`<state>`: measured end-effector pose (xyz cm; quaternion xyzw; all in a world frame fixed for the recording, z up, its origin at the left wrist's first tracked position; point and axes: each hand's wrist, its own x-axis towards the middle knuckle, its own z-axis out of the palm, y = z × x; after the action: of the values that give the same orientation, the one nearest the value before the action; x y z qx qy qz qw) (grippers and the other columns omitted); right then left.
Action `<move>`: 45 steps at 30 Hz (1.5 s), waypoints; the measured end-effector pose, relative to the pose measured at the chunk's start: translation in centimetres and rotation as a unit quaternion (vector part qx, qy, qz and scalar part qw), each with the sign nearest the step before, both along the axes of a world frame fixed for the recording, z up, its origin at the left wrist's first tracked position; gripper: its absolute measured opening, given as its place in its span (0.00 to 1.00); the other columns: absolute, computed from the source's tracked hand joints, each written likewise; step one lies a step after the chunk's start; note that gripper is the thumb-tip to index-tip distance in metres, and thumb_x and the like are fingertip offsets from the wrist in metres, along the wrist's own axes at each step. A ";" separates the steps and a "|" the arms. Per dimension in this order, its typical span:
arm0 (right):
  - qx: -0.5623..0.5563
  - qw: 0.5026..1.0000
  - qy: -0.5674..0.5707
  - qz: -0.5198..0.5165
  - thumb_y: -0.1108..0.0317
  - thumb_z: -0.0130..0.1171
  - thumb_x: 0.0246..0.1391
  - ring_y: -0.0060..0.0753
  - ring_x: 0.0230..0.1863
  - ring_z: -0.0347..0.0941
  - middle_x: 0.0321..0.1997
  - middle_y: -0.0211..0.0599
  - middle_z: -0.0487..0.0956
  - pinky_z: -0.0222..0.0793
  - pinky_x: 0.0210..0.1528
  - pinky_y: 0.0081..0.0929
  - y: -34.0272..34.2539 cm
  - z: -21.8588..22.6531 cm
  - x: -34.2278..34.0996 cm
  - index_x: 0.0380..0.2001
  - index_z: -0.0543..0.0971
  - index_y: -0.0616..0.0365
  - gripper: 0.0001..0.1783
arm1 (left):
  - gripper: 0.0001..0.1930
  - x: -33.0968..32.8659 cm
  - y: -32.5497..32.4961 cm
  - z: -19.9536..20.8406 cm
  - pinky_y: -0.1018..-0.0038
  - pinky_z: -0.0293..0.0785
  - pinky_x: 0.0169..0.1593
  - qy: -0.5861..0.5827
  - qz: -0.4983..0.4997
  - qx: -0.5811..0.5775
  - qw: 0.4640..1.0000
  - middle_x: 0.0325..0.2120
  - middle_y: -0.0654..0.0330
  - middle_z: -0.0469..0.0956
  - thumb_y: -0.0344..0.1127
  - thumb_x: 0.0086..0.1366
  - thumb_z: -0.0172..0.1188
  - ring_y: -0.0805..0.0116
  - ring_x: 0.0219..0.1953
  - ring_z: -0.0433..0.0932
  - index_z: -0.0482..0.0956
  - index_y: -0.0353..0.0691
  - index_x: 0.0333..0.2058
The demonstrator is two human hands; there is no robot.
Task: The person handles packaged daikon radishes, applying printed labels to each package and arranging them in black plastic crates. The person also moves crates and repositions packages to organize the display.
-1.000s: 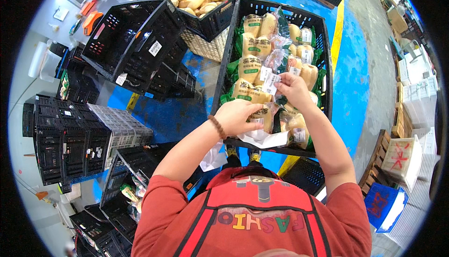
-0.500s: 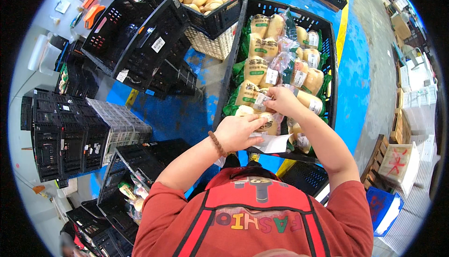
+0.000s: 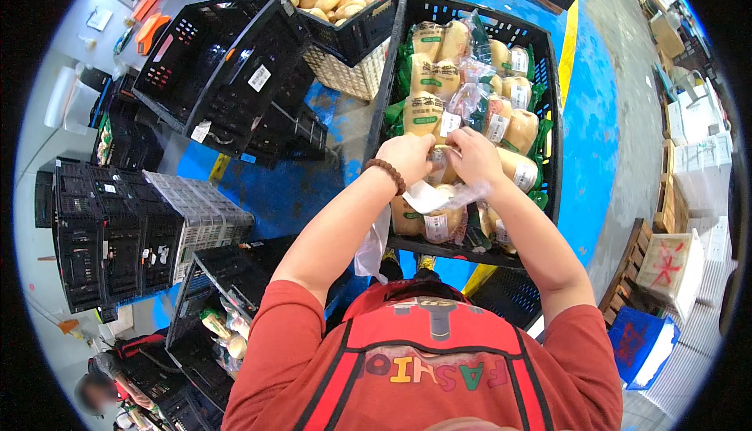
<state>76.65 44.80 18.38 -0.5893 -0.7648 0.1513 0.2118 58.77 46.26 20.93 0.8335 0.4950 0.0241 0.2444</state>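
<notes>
Under both hands lies a blue floor (image 3: 274, 188) crowded with black crates (image 3: 227, 70). Left hand (image 3: 407, 157), bead bracelet (image 3: 388, 174) at its wrist, and right hand (image 3: 474, 157) meet over a full crate (image 3: 548, 78), fingers closed on a clear-wrapped squash (image 3: 442, 161). Beyond the fingertips lie more bagged squash with white labels (image 3: 497, 127).

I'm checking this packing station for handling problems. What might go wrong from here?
Both hands, left hand and right hand, pinch one bagged vegetable over the full crate; the loose clear bag could tear or slip. The crate's near edge overhangs its support, so leaning on it might tip it.
</notes>
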 end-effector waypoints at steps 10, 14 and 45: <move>-0.054 0.997 -0.025 0.053 0.71 0.59 0.45 0.47 0.43 0.71 0.40 0.37 0.74 0.67 0.45 0.38 -0.1 0.6 3.9 0.39 0.76 0.57 0.14 | 0.16 -0.4 2.9 -0.9 0.63 0.69 0.52 0.067 -0.023 -0.049 0.996 0.46 0.51 0.73 0.38 0.58 0.54 0.53 0.47 0.73 0.75 0.44 0.46; -0.014 0.995 0.051 0.080 0.75 0.58 0.45 0.46 0.39 0.72 0.33 0.39 0.74 0.69 0.40 0.35 0.3 0.1 3.8 0.33 0.77 0.57 0.09 | 0.15 -0.1 3.3 0.6 0.64 0.70 0.49 0.087 -0.022 -0.064 0.994 0.43 0.50 0.73 0.39 0.57 0.55 0.53 0.45 0.74 0.77 0.44 0.43; -0.269 0.946 0.108 0.143 0.56 0.73 0.35 0.42 0.39 0.75 0.36 0.44 0.78 0.69 0.44 0.31 -4.9 2.5 3.0 0.46 0.73 0.58 0.34 | 0.09 -5.1 -3.6 1.3 0.66 0.74 0.33 -0.052 0.063 -0.027 0.996 0.28 0.53 0.79 0.35 0.50 0.63 0.56 0.30 0.78 0.79 0.40 0.31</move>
<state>79.63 39.94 20.88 -0.4894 -0.7441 0.4430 0.1029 53.66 42.70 22.23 0.7916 0.5331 0.0697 0.2904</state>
